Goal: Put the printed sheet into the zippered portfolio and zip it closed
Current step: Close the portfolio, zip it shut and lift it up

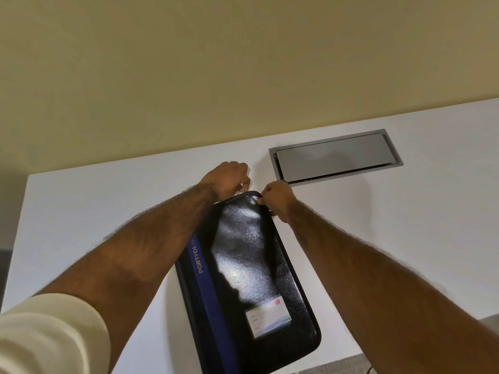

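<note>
A cream sleeve [48, 336] rolled above the elbow, both bare forearms reach out straight over a black portfolio [251, 265] lying flat on the white table [94, 206], its labelled end at the near edge. At its far left corner the left hand [226, 180] curls in a closed grip on the rim; the right hand [278, 199] pinches the far right corner. A grey hatch [334, 156] sits beyond, by the table's far edge.

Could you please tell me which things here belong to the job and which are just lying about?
Job in hand: portfolio, lying flat; left hand and right hand, both gripping its far end.
Just there: white table; grey hatch set into it.
</note>
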A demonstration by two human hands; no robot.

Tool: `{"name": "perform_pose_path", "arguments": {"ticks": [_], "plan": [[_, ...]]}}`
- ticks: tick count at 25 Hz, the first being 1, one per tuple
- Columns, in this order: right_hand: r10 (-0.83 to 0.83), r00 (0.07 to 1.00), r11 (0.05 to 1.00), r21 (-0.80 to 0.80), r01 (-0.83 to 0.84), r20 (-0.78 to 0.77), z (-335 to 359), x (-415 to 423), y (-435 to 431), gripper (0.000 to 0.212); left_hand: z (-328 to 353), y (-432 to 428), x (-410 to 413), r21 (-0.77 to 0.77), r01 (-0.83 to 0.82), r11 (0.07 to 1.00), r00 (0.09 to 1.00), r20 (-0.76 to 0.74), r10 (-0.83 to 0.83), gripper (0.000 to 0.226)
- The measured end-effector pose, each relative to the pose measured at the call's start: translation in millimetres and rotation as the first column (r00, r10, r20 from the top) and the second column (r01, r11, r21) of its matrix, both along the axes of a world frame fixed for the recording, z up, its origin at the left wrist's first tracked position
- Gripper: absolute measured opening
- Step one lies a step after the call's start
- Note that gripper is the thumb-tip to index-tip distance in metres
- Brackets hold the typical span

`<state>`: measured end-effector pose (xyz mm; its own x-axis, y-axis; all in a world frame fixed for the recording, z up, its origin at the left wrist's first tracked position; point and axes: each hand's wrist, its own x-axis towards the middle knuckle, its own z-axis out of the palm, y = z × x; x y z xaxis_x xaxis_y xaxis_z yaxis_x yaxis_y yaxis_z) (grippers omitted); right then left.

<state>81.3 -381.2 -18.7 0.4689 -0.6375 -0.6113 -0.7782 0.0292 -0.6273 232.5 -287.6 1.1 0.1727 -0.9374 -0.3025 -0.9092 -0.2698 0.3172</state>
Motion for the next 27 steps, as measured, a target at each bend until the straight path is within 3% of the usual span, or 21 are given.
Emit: {"name": "perform_pose_path", "arguments": {"ticks": [3, 8, 20, 24, 27], "plan": [[0.081, 0.994, 0.995, -0.054, -0.085, -0.073, -6, -4, -5, 0.016, -6, 19, 12, -0.027, 0.053, 0.998, 0.995, 0.087, -0.05, 0.016], [0.001, 0.994, 0.998, -0.063, -0.008, -0.11, -9, -19, -16, 0.025, -11, 67, 35, -0.117, 0.053, 0.992, 0.986, 0.165, -0.033, 0.01], [0.124, 0.973, 0.982, -0.117, -0.149, -0.195, -5, -21, -19, 0.015, 2, 147, 60, 0.014, -0.067, 0.998, 0.97, 0.235, 0.062, 0.021], [0.138, 0.972, 0.974, -0.153, -0.168, -0.188, -7, -18, -16, 0.02, -8, 163, 61, 0.055, -0.257, 0.965, 0.957, 0.152, 0.246, 0.018], [0.118, 0.987, 0.976, -0.172, -0.136, -0.106, -10, -19, -9, 0.016, -19, 174, 46, 0.008, -0.461, 0.887, 0.887, 0.031, 0.46, 0.017]]}}
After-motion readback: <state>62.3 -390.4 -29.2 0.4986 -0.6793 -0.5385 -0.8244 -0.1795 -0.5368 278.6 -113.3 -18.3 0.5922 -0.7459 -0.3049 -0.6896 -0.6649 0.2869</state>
